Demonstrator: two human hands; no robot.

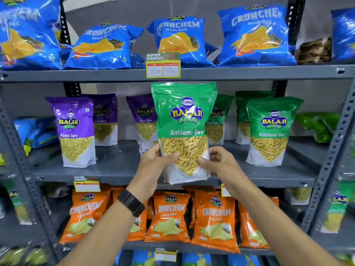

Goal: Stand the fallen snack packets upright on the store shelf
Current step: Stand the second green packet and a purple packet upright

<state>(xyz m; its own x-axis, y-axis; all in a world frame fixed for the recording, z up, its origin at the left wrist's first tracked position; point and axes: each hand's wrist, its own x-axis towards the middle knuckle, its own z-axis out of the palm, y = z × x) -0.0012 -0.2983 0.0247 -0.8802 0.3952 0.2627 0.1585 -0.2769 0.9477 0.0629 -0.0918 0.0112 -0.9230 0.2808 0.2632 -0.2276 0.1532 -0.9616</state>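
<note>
I hold a green Ratlami Sev packet (183,120) upright in front of the middle shelf (119,170), its base level with the shelf's front edge. My left hand (155,160) grips its lower left side, and my right hand (217,160) grips its lower right side. More green Ratlami Sev packets (269,131) stand upright to the right. Purple Aloo Sev packets (75,131) stand to the left. A white-bottomed packet (146,147) sits partly hidden behind my left hand. A green packet (318,125) lies on its side at the far right.
Blue Crunchem bags (253,37) fill the top shelf, some of them leaning. Orange Crunchem bags (169,215) line the shelf below. A price tag (162,66) hangs on the top shelf's edge. Blue packets (36,131) lie at the far left of the middle shelf. Grey perforated uprights (330,160) frame the rack.
</note>
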